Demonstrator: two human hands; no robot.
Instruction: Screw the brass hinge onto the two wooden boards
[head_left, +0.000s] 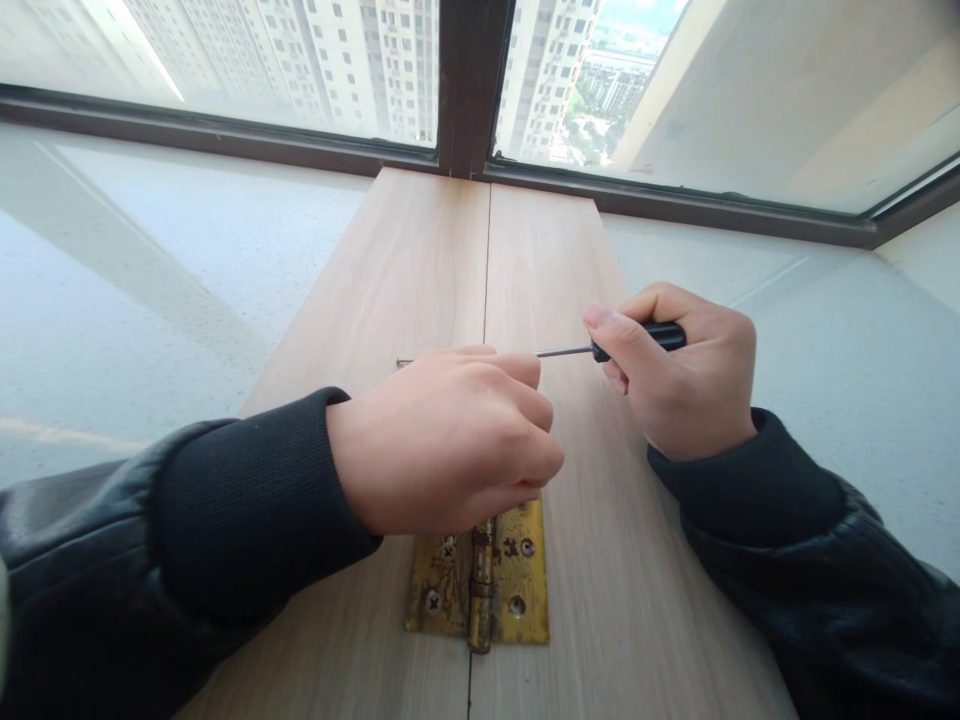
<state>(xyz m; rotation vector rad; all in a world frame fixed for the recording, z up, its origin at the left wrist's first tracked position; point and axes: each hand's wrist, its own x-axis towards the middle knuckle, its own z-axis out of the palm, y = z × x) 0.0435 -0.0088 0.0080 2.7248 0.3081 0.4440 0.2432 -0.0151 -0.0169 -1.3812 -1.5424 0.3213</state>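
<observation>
My right hand (686,370) is wrapped round the black handle of a screwdriver (564,351), thumb along the handle's front end. The thin metal shaft runs leftward, nearly level, into my left hand (465,435), whose fingers are curled closed round it. Past the left hand's far side the shaft's end shows, with a small metal piece at it, too small to make out. Below the left hand lies a worn brass hinge (534,585), its upper part hidden by that hand. Cross-head screws sit in its left leaf; holes show in the right leaf.
Two pale wooden boards (405,260) lie side by side, their seam running under the hinge's knuckle. A white speckled sill (187,250) extends on both sides. Behind stands a dark window frame (469,90) with glass panes, tall buildings outside.
</observation>
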